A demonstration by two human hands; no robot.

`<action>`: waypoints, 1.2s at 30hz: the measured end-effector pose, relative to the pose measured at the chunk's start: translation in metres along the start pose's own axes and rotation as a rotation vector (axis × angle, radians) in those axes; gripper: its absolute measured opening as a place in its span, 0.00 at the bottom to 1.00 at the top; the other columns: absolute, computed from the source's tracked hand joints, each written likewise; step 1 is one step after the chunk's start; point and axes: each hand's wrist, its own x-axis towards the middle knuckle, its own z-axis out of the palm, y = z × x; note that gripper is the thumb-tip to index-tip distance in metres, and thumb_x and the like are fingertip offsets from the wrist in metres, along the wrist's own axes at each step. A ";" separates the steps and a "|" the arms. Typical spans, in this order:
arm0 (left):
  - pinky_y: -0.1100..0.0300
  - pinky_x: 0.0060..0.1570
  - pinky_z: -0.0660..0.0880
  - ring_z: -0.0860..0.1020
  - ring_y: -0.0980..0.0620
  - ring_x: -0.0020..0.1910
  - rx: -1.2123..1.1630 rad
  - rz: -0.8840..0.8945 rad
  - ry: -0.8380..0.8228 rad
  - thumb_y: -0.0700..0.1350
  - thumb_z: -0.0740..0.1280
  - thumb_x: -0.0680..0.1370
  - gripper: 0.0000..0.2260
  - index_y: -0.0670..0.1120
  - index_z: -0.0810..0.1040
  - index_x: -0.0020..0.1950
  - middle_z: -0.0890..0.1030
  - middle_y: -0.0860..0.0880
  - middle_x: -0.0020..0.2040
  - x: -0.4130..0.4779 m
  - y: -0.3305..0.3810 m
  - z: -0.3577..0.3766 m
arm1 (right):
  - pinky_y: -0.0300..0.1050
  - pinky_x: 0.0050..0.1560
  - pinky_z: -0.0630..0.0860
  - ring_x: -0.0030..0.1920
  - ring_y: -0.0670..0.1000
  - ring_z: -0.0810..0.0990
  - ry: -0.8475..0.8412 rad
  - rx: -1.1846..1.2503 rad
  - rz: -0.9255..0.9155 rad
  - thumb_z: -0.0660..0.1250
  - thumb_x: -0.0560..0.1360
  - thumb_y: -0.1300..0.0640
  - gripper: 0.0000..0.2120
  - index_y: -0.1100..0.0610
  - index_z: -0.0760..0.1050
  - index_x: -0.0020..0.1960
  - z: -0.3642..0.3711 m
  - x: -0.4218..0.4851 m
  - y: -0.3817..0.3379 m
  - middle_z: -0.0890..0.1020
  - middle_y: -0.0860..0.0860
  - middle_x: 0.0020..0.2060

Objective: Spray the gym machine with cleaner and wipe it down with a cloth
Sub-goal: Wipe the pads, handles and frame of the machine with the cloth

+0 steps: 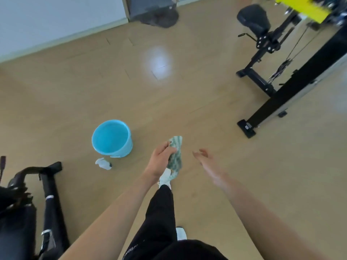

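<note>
My left hand point(160, 160) grips a green and white patterned cloth point(176, 154), which hangs down in front of me above the floor. My right hand point(208, 162) is stretched out to the right of the cloth with straight fingers and holds nothing. A small clear spray bottle point(103, 164) lies on its side on the wooden floor, just in front of a blue bucket point(112, 137). A black gym machine point(293, 76) with a padded seat, cables and a yellow part stands at the upper right, well away from both hands.
Another black exercise machine point(37, 199) fills the lower left corner. A grey mat point(161, 16) lies by a doorway at the top. My legs and white shoes point(165, 178) are below the hands. Wooden floor point(187, 94) stretches between the bucket and the machine.
</note>
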 end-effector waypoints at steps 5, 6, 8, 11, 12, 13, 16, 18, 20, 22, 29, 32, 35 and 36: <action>0.50 0.49 0.68 0.71 0.47 0.44 0.019 -0.022 -0.153 0.50 0.65 0.69 0.12 0.43 0.74 0.44 0.74 0.41 0.43 0.127 0.075 0.020 | 0.55 0.65 0.73 0.64 0.46 0.77 -0.195 0.159 -0.155 0.72 0.79 0.53 0.30 0.40 0.64 0.77 -0.040 0.082 -0.105 0.74 0.40 0.67; 0.50 0.52 0.69 0.73 0.47 0.46 0.023 -0.027 -0.176 0.52 0.66 0.68 0.12 0.45 0.76 0.44 0.78 0.41 0.46 0.155 0.091 0.025 | 0.55 0.64 0.75 0.62 0.47 0.79 -0.225 0.169 -0.142 0.74 0.77 0.53 0.30 0.41 0.66 0.75 -0.047 0.099 -0.125 0.78 0.43 0.64; 0.56 0.48 0.71 0.75 0.51 0.44 0.054 -0.005 -0.227 0.53 0.68 0.67 0.11 0.48 0.76 0.42 0.79 0.44 0.45 0.208 0.124 0.035 | 0.54 0.60 0.77 0.56 0.51 0.81 -0.236 0.202 -0.121 0.74 0.74 0.51 0.25 0.47 0.73 0.70 -0.060 0.128 -0.162 0.83 0.50 0.56; 0.66 0.34 0.71 0.73 0.58 0.32 0.142 0.045 -0.321 0.41 0.67 0.78 0.10 0.47 0.72 0.38 0.75 0.54 0.32 0.280 0.182 0.056 | 0.49 0.54 0.82 0.52 0.51 0.84 -0.131 0.258 -0.111 0.70 0.81 0.56 0.07 0.53 0.80 0.58 -0.079 0.172 -0.209 0.86 0.51 0.50; 0.67 0.33 0.71 0.73 0.58 0.31 0.181 0.058 -0.348 0.37 0.66 0.80 0.12 0.47 0.73 0.38 0.75 0.53 0.31 0.303 0.198 0.062 | 0.47 0.50 0.82 0.52 0.51 0.85 -0.080 0.287 -0.102 0.69 0.81 0.57 0.05 0.54 0.81 0.56 -0.087 0.185 -0.222 0.87 0.51 0.49; 0.66 0.33 0.71 0.73 0.58 0.31 0.219 0.081 -0.358 0.35 0.65 0.81 0.13 0.46 0.73 0.38 0.75 0.51 0.32 0.327 0.212 0.068 | 0.45 0.48 0.81 0.51 0.51 0.86 -0.033 0.320 -0.093 0.69 0.81 0.57 0.04 0.54 0.81 0.55 -0.095 0.199 -0.236 0.87 0.51 0.49; 0.63 0.34 0.72 0.76 0.55 0.33 0.297 0.140 -0.354 0.40 0.69 0.82 0.10 0.46 0.74 0.41 0.78 0.43 0.36 0.400 0.254 0.089 | 0.48 0.50 0.81 0.52 0.53 0.87 0.068 0.400 -0.088 0.69 0.81 0.56 0.07 0.56 0.82 0.57 -0.125 0.248 -0.275 0.88 0.53 0.51; 0.59 0.35 0.73 0.78 0.51 0.36 0.365 0.171 -0.369 0.45 0.72 0.81 0.08 0.46 0.76 0.45 0.82 0.37 0.40 0.449 0.277 0.104 | 0.54 0.55 0.82 0.53 0.55 0.86 0.148 0.455 -0.087 0.69 0.81 0.55 0.09 0.59 0.80 0.59 -0.146 0.286 -0.299 0.88 0.54 0.51; 0.60 0.33 0.71 0.76 0.53 0.33 0.442 0.219 -0.391 0.50 0.76 0.77 0.13 0.43 0.77 0.46 0.81 0.43 0.36 0.500 0.301 0.120 | 0.58 0.55 0.81 0.54 0.58 0.85 0.204 0.484 -0.088 0.69 0.81 0.54 0.11 0.60 0.80 0.60 -0.168 0.328 -0.325 0.87 0.55 0.51; 0.64 0.31 0.69 0.73 0.58 0.29 0.493 0.246 -0.429 0.50 0.79 0.74 0.15 0.42 0.79 0.43 0.77 0.54 0.30 0.549 0.329 0.136 | 0.55 0.46 0.78 0.47 0.57 0.82 0.248 0.479 -0.109 0.69 0.82 0.53 0.10 0.59 0.79 0.58 -0.194 0.373 -0.354 0.86 0.54 0.47; 0.61 0.31 0.65 0.70 0.56 0.28 0.498 0.285 -0.371 0.44 0.76 0.77 0.12 0.38 0.80 0.41 0.73 0.50 0.30 0.709 0.429 0.182 | 0.43 0.32 0.76 0.38 0.50 0.82 0.304 0.461 -0.166 0.66 0.83 0.56 0.06 0.59 0.77 0.56 -0.284 0.505 -0.484 0.82 0.53 0.43; 0.63 0.26 0.70 0.75 0.55 0.24 0.454 0.307 -0.321 0.40 0.73 0.79 0.08 0.36 0.80 0.44 0.77 0.46 0.31 0.775 0.484 0.201 | 0.44 0.42 0.82 0.45 0.48 0.86 0.371 0.400 -0.193 0.67 0.83 0.55 0.06 0.56 0.79 0.56 -0.316 0.553 -0.547 0.86 0.52 0.48; 0.59 0.33 0.80 0.84 0.47 0.32 0.321 0.278 -0.313 0.38 0.70 0.81 0.05 0.40 0.81 0.46 0.83 0.42 0.37 0.845 0.543 0.222 | 0.37 0.33 0.75 0.36 0.43 0.82 0.446 0.331 -0.276 0.67 0.83 0.56 0.04 0.53 0.81 0.51 -0.342 0.605 -0.609 0.85 0.50 0.42; 0.55 0.40 0.83 0.86 0.44 0.37 0.278 0.286 -0.329 0.37 0.69 0.82 0.04 0.40 0.81 0.47 0.84 0.39 0.40 0.872 0.563 0.229 | 0.38 0.33 0.74 0.37 0.43 0.82 0.472 0.314 -0.300 0.67 0.83 0.56 0.04 0.52 0.80 0.51 -0.351 0.624 -0.632 0.84 0.50 0.41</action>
